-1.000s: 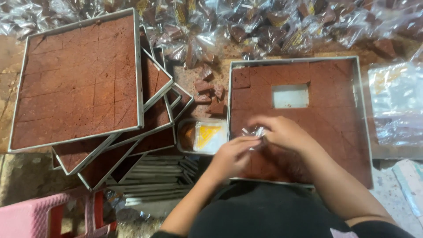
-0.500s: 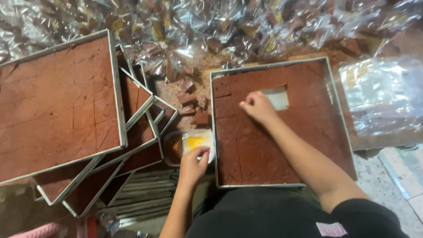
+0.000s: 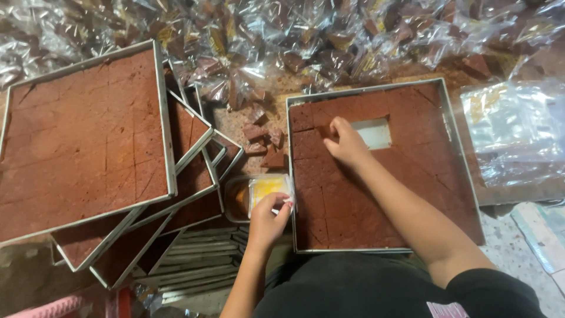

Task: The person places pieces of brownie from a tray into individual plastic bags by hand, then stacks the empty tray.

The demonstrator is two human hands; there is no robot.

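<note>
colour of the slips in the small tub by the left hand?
Yellow slips in a clear tub; head view.

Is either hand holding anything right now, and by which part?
The left hand pinches the near edge of a small yellow-and-white slip in the clear plastic tub. The right hand grips nothing; its fingers rest on the cut brown cake.

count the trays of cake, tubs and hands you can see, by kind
front tray with a gap in the cake: 1
top full tray on the stack at left: 1
trays fanned out under it, partly hidden, about: 4
tub with yellow slips: 1
hands: 2, left hand at the tub, right hand on the cake
total: about 9
</note>
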